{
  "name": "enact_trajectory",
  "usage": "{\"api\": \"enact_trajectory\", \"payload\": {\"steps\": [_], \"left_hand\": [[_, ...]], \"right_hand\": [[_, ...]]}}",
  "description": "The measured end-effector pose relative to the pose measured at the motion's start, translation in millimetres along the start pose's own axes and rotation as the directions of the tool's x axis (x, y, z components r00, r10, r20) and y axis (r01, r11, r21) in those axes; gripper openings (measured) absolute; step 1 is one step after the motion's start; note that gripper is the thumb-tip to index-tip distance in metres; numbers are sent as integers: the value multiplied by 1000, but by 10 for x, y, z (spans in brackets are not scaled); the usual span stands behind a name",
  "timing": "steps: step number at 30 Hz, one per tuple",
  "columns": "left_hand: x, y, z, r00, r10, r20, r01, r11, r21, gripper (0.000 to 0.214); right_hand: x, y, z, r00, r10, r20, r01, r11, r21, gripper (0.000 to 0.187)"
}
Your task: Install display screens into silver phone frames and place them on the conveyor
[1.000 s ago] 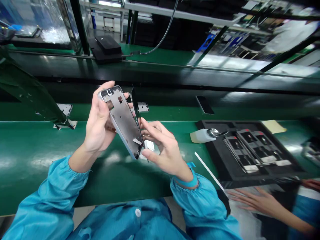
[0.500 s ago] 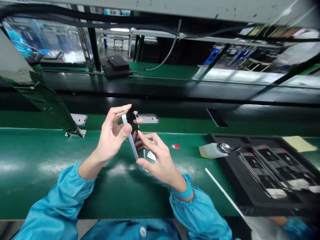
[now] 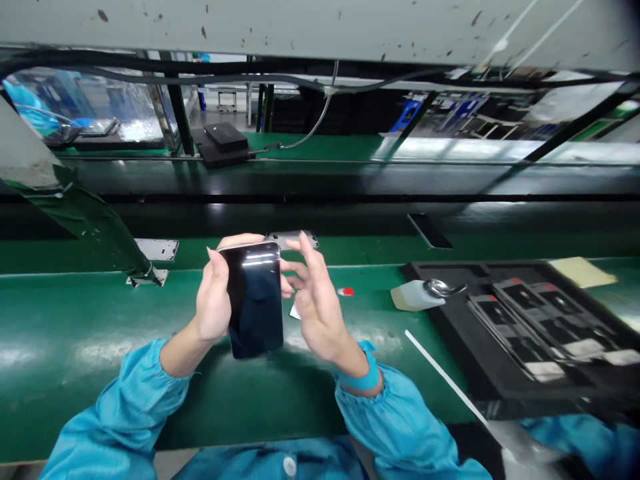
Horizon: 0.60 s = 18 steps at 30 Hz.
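Facing glass-out now: the smartphone (image 3: 256, 337), seen with bare innards a second ago, seems covered by its black screen (image 3: 256, 287).
It's held over the green desk (image 3: 85, 320), clamped in the left hand's (image 3: 214, 300) grip; the right hand (image 3: 320, 313) is spread just beside it, contact can't be told.

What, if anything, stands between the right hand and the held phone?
Nothing visible blocks the way. The right hand is beside the phone, at its right edge; whether they touch, I cannot tell. The white piece seen in the gap appears to lie lower, on the green bench.
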<state>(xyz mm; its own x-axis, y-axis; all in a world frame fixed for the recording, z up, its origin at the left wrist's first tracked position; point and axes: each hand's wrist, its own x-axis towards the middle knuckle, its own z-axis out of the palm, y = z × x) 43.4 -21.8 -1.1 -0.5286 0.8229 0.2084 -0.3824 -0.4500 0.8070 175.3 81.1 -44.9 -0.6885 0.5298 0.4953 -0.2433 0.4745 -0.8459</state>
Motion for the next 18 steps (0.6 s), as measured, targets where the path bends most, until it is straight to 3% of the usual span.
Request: {"api": "enact_trajectory", "payload": {"steps": [3,5,8,11,14,16,18], "left_hand": [[-47,-6,6,997,42,61,-52,983,176,61],[-74,-29,-8,991,94,95,-119,946,300,63],[-97,-70,-43,970,180,163,-236,857,458,57],[-76,-113,-69,948,238,213,-316,797,515,50],[18,-125,-86,985,170,43,-172,895,411,53],[117,-94,-107,988,79,-130,-46,969,241,55],[215,-39,-139,970,28,-243,-6,996,90,52]], "right_hand": [[109,-147,20,979,189,75,-201,948,248,71],[160,-174,49,967,231,111,-255,905,339,69],[203,-141,77,978,201,54,-206,899,386,72],[198,-88,67,984,176,-15,-160,926,342,69],[101,-32,52,976,216,6,-206,921,330,62],[-13,14,49,962,242,127,-269,922,279,63],[-130,63,44,918,246,311,-317,926,205,68]]}}
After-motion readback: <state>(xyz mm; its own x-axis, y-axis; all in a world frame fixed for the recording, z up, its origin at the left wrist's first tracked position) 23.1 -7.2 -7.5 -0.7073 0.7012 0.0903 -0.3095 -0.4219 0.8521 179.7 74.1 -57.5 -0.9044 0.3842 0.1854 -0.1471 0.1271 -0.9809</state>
